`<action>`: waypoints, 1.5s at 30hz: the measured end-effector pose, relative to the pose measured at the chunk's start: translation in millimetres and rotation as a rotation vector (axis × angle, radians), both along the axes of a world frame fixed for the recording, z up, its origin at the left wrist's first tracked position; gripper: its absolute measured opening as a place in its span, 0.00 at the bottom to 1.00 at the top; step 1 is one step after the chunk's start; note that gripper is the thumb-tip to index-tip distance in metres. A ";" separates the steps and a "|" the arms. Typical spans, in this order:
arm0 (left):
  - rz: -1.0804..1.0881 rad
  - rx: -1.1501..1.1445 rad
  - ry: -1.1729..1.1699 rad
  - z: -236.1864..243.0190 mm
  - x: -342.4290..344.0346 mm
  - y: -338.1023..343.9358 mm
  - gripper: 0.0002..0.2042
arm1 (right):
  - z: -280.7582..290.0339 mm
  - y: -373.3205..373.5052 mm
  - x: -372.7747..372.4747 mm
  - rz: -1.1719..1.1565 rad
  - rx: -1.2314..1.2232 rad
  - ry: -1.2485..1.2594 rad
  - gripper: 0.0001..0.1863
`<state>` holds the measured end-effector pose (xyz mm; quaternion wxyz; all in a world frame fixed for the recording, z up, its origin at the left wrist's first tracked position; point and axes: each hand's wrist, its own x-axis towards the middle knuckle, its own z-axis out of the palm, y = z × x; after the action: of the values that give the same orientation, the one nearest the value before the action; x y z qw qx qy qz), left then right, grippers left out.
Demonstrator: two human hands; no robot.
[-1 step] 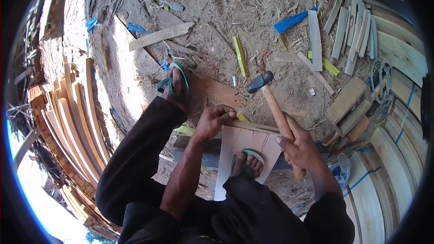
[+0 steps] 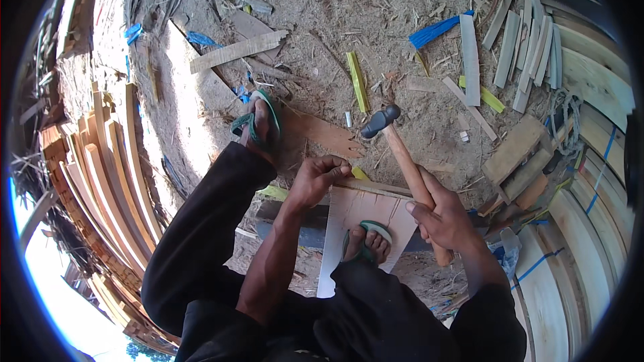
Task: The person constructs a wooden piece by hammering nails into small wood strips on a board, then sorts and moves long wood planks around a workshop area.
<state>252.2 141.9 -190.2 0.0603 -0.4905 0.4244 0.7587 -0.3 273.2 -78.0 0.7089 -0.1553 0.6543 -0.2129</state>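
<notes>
My right hand (image 2: 443, 218) is wrapped round the wooden handle of a hammer (image 2: 406, 161). Its dark metal head is raised over the ground, beyond the far edge of a pale wooden board (image 2: 344, 218). At that board's far left corner, my left hand (image 2: 320, 179) is closed in a pinch beside a narrow wood strip (image 2: 376, 188) along the far edge. What the fingertips hold is too small to make out. My sandalled foot (image 2: 369, 241) presses on the board, which has cracks or dark lines near its far end.
Under the board lies a dark beam (image 2: 295, 224). My other foot (image 2: 261, 121) stands on the sandy ground near a flat plank (image 2: 322, 135). Wood offcuts (image 2: 469, 60) and yellow strips (image 2: 357, 82) are scattered beyond. Stacked planks stand left (image 2: 111, 181) and right (image 2: 590, 228), near a wooden box-like piece (image 2: 516, 157).
The hammer head has shifted slightly left, with my right hand tilting a little. My left hand, the board and my feet stay in place.
</notes>
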 end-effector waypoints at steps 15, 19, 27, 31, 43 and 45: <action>-0.156 -0.142 0.001 -5.3 0.8 -3.8 0.06 | 15.5 -70.6 -29.9 0.344 -0.020 -0.045 0.35; -0.103 -0.082 -0.025 -3.6 4.5 -4.2 0.06 | 27.5 -86.7 -33.7 0.001 -0.018 0.050 0.35; -0.045 -0.120 -0.014 -0.5 3.3 2.4 0.13 | 27.3 -74.3 -42.1 0.137 0.025 -0.002 0.33; 0.218 -0.051 -0.189 12.1 1.2 24.7 0.26 | 22.6 -86.2 -38.6 -0.307 -0.235 0.195 0.32; 0.241 -0.454 -0.407 5.5 -5.3 55.9 0.38 | 18.7 -94.8 -43.2 -0.465 -0.305 0.294 0.36; 0.249 -0.419 -0.411 3.6 -8.6 58.0 0.39 | 18.3 -69.3 -23.7 0.088 0.021 -0.054 0.35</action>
<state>243.6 199.9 -186.6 -0.0508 -0.6835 0.4869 0.5415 -23.9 203.9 -59.8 0.7365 -0.1707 0.6296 -0.1791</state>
